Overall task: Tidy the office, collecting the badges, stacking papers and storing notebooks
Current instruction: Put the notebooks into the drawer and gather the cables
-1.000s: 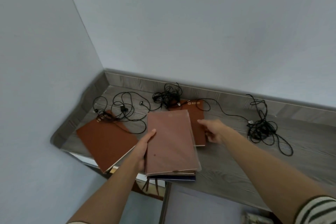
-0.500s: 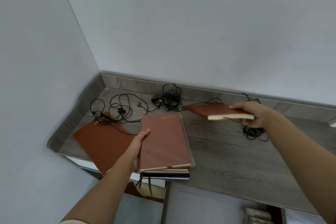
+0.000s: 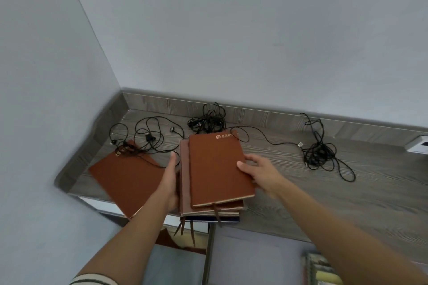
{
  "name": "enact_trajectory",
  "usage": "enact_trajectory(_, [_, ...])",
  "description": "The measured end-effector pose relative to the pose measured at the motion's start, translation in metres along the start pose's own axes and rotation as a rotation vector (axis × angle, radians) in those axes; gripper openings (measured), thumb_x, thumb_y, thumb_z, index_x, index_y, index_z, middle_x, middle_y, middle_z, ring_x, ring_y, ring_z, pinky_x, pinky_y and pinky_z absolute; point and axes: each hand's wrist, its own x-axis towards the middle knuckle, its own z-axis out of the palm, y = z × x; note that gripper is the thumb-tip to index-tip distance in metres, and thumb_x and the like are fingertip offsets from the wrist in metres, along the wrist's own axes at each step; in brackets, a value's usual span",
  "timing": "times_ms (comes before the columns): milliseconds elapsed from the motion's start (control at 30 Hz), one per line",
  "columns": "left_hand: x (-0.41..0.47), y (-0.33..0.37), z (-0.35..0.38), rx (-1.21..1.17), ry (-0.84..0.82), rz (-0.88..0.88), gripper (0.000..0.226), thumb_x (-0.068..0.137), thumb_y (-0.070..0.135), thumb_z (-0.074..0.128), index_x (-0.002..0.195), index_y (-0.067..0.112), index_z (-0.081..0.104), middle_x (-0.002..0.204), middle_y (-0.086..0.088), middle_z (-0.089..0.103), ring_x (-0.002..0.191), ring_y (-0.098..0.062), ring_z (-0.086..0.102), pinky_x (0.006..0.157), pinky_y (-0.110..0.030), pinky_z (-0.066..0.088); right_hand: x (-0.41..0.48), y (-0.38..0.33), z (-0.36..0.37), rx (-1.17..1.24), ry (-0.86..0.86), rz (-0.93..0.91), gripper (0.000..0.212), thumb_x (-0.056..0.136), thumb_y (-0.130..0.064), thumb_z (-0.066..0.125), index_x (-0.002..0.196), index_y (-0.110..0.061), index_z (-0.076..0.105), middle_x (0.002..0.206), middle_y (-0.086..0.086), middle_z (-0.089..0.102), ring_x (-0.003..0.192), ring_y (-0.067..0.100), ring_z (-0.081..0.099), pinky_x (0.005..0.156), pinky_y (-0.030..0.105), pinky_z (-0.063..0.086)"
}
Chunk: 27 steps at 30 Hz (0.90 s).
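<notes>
Centre frame: left hand [image 3: 171, 184] grips notebook stack [image 3: 184, 180] at its left edge. Right hand [image 3: 260, 172] rests thumb on top notebook [image 3: 215, 169], fingers loosely extended.

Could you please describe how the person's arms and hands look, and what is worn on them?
Both forearms are bare, with no glove, watch or ring visible on the left hand or the right hand. At the bottom edge, the left arm comes out of a light sleeve with dark stripes. No sleeve shows on the right arm.
</notes>
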Motion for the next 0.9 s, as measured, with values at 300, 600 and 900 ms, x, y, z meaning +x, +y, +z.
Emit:
enact_trajectory(300, [-0.016,0.000,0.002,0.149,-0.024,0.006,0.059,0.075,0.048,0.073,0.119,0.011,0.062,0.103,-0.018,0.074,0.090,-0.034,0.073,0.066,-0.043,0.059,-0.003,0.001,0.004,-0.324,-0.002,0.040,0.030,0.097,-0.045,0.054,0.107,-0.019,0.068,0.089,-0.004,0.065,0.069,0.010,0.062,0.049,0.023,0.051])
enact_trajectory(600, [-0.081,0.047,-0.065,-0.067,0.108,0.307,0.047,0.084,0.039,0.063,0.120,0.010,0.061,0.097,-0.016,0.074,0.082,-0.031,0.072,0.068,-0.040,0.057,0.027,-0.017,0.073,-0.659,-0.012,-0.156,0.017,0.098,-0.020,0.057,0.087,-0.013,0.067,0.076,0.006,0.064,0.066,0.018,0.058,0.060,0.030,0.047])
enact_trajectory(900, [-0.137,0.037,-0.159,-0.318,0.237,0.456,0.043,0.088,0.041,0.058,0.117,0.010,0.061,0.094,-0.014,0.075,0.077,-0.029,0.074,0.061,-0.038,0.059,0.040,-0.002,0.203,-1.253,-0.095,-0.340,0.059,0.087,-0.068,0.048,0.083,-0.010,0.062,0.096,0.012,0.064,0.085,0.026,0.059,0.071,0.035,0.049])
